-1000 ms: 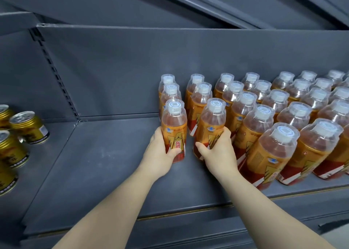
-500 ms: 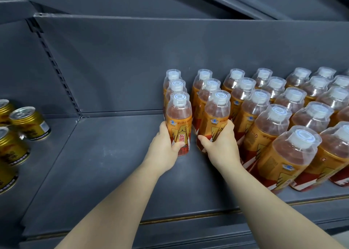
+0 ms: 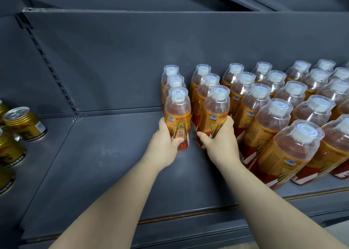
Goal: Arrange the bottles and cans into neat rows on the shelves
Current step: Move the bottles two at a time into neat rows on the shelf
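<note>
Several orange-labelled drink bottles with clear caps stand in rows on the grey shelf [image 3: 105,160], filling its right half. My left hand [image 3: 164,145] grips the front bottle of the leftmost row [image 3: 177,114] around its lower body. My right hand [image 3: 220,139] grips the front bottle of the second row [image 3: 213,114], thumb across its front. Both bottles stand upright, a narrow gap apart, each with two bottles behind it against the back panel.
Gold cans [image 3: 24,124] stand on the neighbouring shelf section at the far left, past a slotted upright [image 3: 47,60]. The shelf's left half is bare metal. A row of bottles [image 3: 294,150] reaches nearly to the front edge on the right.
Both hands stay on the same two front bottles; the bottles have shifted slightly toward the back panel, closing up on the ones behind. The camera view has shifted.
</note>
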Demonstrator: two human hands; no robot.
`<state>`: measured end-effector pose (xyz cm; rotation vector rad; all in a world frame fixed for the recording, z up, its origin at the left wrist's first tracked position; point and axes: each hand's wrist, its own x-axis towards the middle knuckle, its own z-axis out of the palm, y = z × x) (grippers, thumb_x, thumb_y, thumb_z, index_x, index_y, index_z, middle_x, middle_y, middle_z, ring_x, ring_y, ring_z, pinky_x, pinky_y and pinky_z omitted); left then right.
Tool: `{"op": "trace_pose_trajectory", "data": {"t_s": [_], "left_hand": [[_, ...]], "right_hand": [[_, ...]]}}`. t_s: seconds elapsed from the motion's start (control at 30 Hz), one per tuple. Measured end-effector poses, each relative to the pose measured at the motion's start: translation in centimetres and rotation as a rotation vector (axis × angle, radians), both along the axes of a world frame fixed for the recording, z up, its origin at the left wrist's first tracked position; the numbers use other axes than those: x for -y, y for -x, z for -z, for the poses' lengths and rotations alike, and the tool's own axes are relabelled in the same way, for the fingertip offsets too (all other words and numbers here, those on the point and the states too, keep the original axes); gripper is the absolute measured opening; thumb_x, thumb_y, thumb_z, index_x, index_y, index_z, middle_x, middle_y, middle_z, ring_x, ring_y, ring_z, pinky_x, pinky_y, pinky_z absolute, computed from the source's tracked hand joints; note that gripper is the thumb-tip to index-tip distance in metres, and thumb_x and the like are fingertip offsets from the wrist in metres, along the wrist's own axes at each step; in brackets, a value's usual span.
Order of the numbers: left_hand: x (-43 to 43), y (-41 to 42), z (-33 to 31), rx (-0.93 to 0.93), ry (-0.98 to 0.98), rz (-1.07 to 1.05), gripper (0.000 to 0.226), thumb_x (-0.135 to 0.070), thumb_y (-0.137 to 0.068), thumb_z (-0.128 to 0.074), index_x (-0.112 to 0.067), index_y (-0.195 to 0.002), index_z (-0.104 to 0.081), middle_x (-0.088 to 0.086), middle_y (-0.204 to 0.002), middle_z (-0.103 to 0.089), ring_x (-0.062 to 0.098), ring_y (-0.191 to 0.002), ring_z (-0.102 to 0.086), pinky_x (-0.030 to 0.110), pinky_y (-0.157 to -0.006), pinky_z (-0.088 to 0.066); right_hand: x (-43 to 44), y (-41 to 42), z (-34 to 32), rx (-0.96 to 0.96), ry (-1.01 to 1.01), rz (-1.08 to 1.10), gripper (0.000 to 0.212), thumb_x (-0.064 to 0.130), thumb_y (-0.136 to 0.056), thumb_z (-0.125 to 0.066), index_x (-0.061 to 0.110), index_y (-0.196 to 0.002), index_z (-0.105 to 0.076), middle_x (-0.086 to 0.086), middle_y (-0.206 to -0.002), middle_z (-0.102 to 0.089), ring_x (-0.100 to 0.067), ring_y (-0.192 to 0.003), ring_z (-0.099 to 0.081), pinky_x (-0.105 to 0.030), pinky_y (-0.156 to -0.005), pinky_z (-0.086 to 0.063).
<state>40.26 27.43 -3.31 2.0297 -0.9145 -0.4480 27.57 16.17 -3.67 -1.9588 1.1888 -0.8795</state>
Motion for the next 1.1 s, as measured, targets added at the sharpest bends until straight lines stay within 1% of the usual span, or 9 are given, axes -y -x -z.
{"op": "trace_pose_trajectory", "data": {"t_s": [0.37,0.57,0.63,0.7,0.77,0.87,0.93,1.0,1.1], "left_hand": [[-0.1,0.0,0.3,-0.026,0.007,0.016,0.074,-0.020,-0.097,-0.063,-0.022,-0.153,-0.016,0.002,-0.142,-0.052,0.022,-0.126,-0.053,0.034,-0.105,-0.043],[-0.6,-0.4,-0.2,-0.073,0.021,0.052,0.086,-0.023,-0.094,-0.067,-0.023,-0.158,-0.009,-0.001,-0.148,-0.048,0.021,-0.133,-0.048,0.039,-0.113,-0.039],[-1.0,-0.5,-0.3,-0.077,-0.009,0.046,0.096,-0.030,-0.093,-0.069,-0.020,-0.159,0.000,0.003,-0.157,-0.037,0.024,-0.142,-0.040,0.040,-0.116,-0.034],[-1.6,-0.4,-0.3,-0.067,-0.056,0.042,0.100,-0.035,-0.093,-0.068,-0.015,-0.159,0.005,0.006,-0.164,-0.023,0.025,-0.148,-0.029,0.039,-0.117,-0.029],[-2.2,-0.1,-0.3,-0.031,-0.079,0.050,0.097,-0.038,-0.094,-0.066,-0.014,-0.159,0.001,0.006,-0.165,-0.020,0.025,-0.149,-0.025,0.037,-0.117,-0.027],[-3.1,0.6,-0.3,0.045,-0.078,0.067,0.085,-0.042,-0.095,-0.062,-0.016,-0.158,-0.013,0.005,-0.161,-0.028,0.024,-0.146,-0.032,0.038,-0.114,-0.032],[-3.9,1.1,-0.3,0.109,-0.098,0.073,0.079,-0.047,-0.095,-0.059,-0.017,-0.157,-0.020,0.005,-0.159,-0.033,0.024,-0.144,-0.036,0.041,-0.114,-0.035],[-4.9,1.9,-0.6,0.168,-0.137,0.070,0.076,-0.049,-0.097,-0.054,-0.016,-0.157,-0.020,0.005,-0.161,-0.030,0.023,-0.146,-0.031,0.040,-0.116,-0.032],[-6.4,3.2,-1.2,0.218,-0.198,0.068,0.077,-0.049,-0.100,-0.048,-0.014,-0.159,-0.013,0.005,-0.166,-0.018,0.022,-0.152,-0.016,0.037,-0.120,-0.021]], "right_hand": [[-0.4,-0.2,0.4,0.007,-0.018,0.023,0.082,0.039,-0.078,-0.082,0.025,-0.141,-0.031,0.002,-0.134,-0.053,-0.023,-0.122,-0.056,-0.044,-0.099,-0.051],[-1.0,0.2,-0.7,0.011,-0.100,0.005,0.104,0.039,-0.077,-0.084,0.020,-0.155,-0.019,-0.001,-0.150,-0.044,-0.025,-0.137,-0.044,-0.049,-0.112,-0.041],[-1.5,0.8,-1.1,0.014,-0.117,0.020,0.107,0.041,-0.076,-0.084,0.018,-0.156,-0.018,-0.002,-0.153,-0.042,-0.025,-0.140,-0.042,-0.049,-0.114,-0.039],[-2.3,1.6,-1.4,0.005,-0.132,0.022,0.104,0.040,-0.078,-0.083,0.017,-0.157,-0.018,-0.002,-0.155,-0.040,-0.024,-0.142,-0.039,-0.044,-0.117,-0.035],[-3.2,2.5,-1.5,-0.027,-0.143,0.014,0.102,0.038,-0.083,-0.079,0.015,-0.158,-0.014,-0.002,-0.158,-0.035,-0.022,-0.145,-0.034,-0.038,-0.116,-0.030],[-4.6,3.5,-1.6,-0.089,-0.122,0.001,0.093,0.037,-0.088,-0.074,0.014,-0.158,-0.016,-0.003,-0.159,-0.034,-0.022,-0.146,-0.032,-0.036,-0.116,-0.028],[-5.6,3.9,-1.6,-0.117,-0.080,-0.026,0.075,0.035,-0.091,-0.071,0.018,-0.152,-0.031,0.000,-0.151,-0.045,-0.022,-0.141,-0.040,-0.035,-0.113,-0.032],[-6.5,4.2,-1.4,-0.195,-0.002,-0.082,0.061,0.037,-0.093,-0.067,0.022,-0.146,-0.040,0.001,-0.144,-0.051,-0.021,-0.136,-0.045,-0.036,-0.110,-0.036],[-7.6,4.5,-1.3,-0.400,0.076,-0.208,0.064,0.044,-0.099,-0.055,0.019,-0.153,-0.033,-0.003,-0.153,-0.041,-0.025,-0.142,-0.034,-0.039,-0.115,-0.032]]}}
